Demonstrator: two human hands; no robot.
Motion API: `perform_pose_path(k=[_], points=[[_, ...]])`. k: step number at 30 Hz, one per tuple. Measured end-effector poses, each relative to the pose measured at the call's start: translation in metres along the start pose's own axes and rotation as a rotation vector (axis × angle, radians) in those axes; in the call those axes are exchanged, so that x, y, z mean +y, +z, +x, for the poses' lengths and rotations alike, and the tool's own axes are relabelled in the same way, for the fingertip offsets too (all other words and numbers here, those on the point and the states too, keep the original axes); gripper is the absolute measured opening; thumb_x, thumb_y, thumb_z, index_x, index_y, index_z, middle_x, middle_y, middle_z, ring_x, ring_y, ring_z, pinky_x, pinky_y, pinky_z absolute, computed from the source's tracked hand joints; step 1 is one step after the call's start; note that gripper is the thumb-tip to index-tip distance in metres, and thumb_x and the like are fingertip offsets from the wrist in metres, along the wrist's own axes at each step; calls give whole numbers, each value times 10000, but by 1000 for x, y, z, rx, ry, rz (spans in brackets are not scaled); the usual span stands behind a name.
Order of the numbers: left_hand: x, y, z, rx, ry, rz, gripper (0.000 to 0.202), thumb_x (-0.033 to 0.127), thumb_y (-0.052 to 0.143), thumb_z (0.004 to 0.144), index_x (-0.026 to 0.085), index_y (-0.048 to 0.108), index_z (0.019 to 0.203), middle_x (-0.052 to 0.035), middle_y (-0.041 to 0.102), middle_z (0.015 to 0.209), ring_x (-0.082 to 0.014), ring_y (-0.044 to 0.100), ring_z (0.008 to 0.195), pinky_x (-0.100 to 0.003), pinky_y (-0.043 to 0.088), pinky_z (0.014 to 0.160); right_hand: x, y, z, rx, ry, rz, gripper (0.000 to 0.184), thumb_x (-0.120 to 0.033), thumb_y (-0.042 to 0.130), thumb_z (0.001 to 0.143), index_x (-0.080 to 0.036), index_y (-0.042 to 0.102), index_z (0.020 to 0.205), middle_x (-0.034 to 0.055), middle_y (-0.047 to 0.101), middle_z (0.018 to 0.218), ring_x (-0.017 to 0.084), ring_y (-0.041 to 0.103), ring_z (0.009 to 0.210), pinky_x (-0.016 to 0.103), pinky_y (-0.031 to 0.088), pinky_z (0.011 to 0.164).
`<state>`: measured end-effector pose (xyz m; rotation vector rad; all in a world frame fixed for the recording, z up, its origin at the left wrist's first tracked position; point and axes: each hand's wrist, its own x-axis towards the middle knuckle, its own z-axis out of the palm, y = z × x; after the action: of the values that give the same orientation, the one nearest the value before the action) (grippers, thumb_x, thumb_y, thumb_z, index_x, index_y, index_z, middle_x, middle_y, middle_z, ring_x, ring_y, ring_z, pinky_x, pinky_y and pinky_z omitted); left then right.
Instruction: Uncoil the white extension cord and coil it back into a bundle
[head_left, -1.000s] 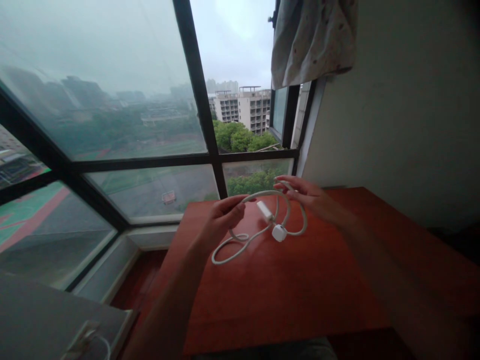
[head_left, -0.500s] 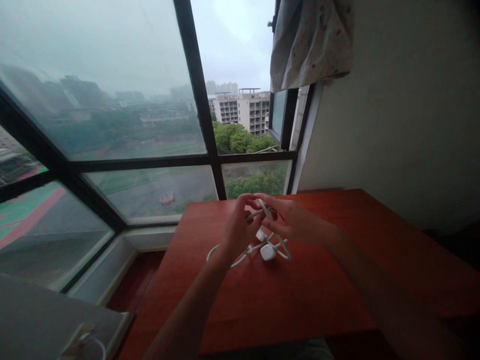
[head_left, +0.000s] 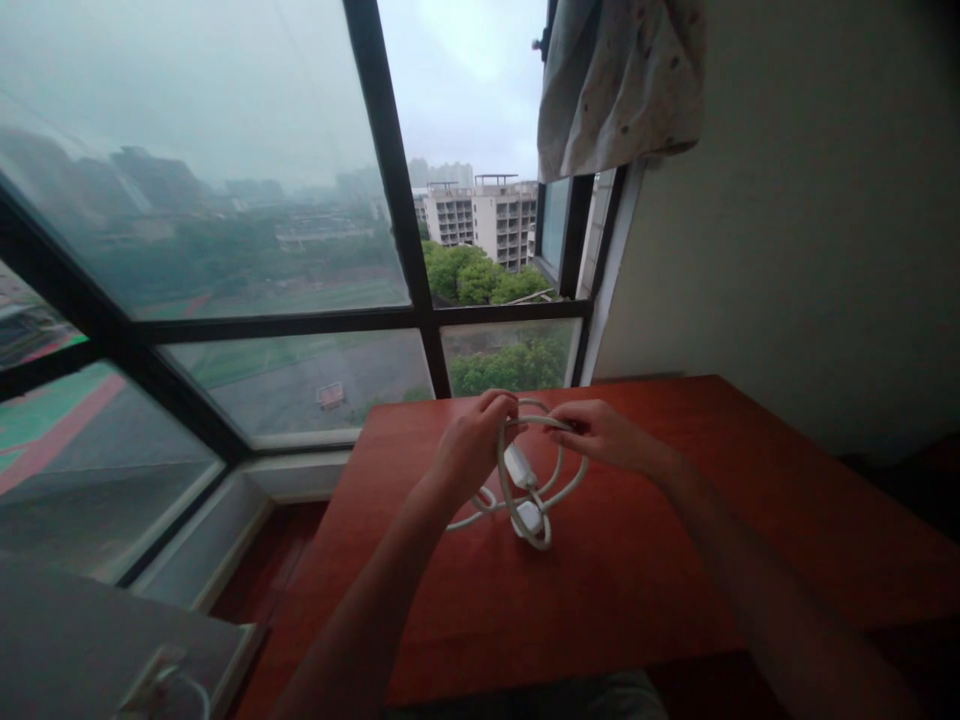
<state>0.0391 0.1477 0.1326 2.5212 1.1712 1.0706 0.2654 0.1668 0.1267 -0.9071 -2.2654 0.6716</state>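
A white cable point(head_left: 505, 480) hangs in loose loops between my two hands, above the table. My left hand point(head_left: 476, 435) is closed on the left side of the loops, fingertips pinched together. On the right side, my right hand point(head_left: 604, 435) pinches the cable between thumb and fingers. A white oblong plug or connector point(head_left: 519, 466) shows inside the loops. Below it a white block, perhaps a charger point(head_left: 529, 518), lies low by the tabletop, partly crossed by a loop. One stretch of cable trails left on the table, beneath my left wrist.
The reddish-brown wooden table point(head_left: 622, 570) spans the space before me. Behind it stands a dark-framed window point(head_left: 424, 318), with a patterned curtain point(head_left: 619, 95) above right. A pale wall point(head_left: 787, 220) rises at right. A socket with a plugged-in cord point(head_left: 161, 675) sits at lower left.
My hands have moved apart, the right one to the right, and the cable now spreads into wider loops. The oblong white piece shows more fully.
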Motion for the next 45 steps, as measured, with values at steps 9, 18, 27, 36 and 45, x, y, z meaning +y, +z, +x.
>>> perform_pose_path(k=[9, 18, 27, 36, 45], points=[[-10, 0, -5, 53, -44, 21, 138, 250, 544, 892, 159, 607, 809, -109, 612, 1039, -180, 629, 836, -300, 504, 728, -8, 1, 13, 511, 9, -215, 196, -385, 644, 817, -194, 683, 799, 20, 644, 723, 145, 561, 649, 257, 401, 611], [4, 5, -10, 61, -74, -279, 168, 241, 455, 921, 161, 603, 923, -95, 617, 1000, -124, 602, 681, -239, 509, 572, -27, 7, 29, 637, 219, 374, 276, -418, 757, 631, -190, 607, 670, -32, 564, 590, 115, 492, 539, 232, 383, 498], [1, 6, -16, 23, -73, -190, 199, 219, 418, 929, 162, 600, 870, -109, 623, 1095, -146, 642, 771, -277, 549, 663, -37, -23, 13, 360, 157, 207, 230, -389, 712, 706, -177, 641, 762, -11, 607, 659, 128, 544, 605, 238, 405, 535], [14, -6, -11, -94, -128, 173, 196, 84, 416, 883, 175, 584, 924, -97, 639, 1110, -194, 662, 908, -291, 505, 782, -62, -28, -5, 288, 164, -46, 173, -345, 640, 795, -202, 729, 836, 31, 719, 765, 175, 622, 662, 279, 449, 579], [18, -12, -8, -153, -135, 355, 195, 98, 392, 916, 169, 545, 1015, -105, 625, 1111, -194, 655, 850, -278, 485, 713, -81, -36, 1, 336, 178, -104, 180, -350, 617, 825, -204, 723, 822, 26, 713, 754, 175, 623, 664, 280, 434, 583]])
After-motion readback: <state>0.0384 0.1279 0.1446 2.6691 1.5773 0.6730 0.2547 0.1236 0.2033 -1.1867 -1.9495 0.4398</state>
